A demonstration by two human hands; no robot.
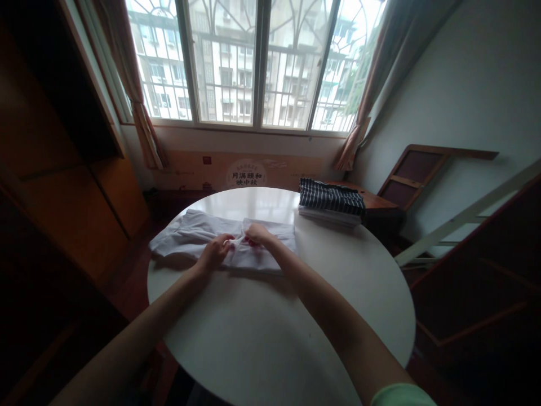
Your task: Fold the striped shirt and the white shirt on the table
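Observation:
A white garment (190,234) lies spread across the far half of a round white table (270,321), its left part hanging past the table's edge. My left hand (215,251) and my right hand (257,232) meet at the garment's middle, each pinching a small fold of the white cloth between the fingers. A bit of red shows on the cloth under my right hand. Both forearms reach out over the near part of the table.
A folded stack with a dark striped garment (332,197) on top sits at the table's far right. A wooden cabinet (63,186) stands on the left, a barred window (253,62) ahead, and a leaning wooden frame (418,169) on the right.

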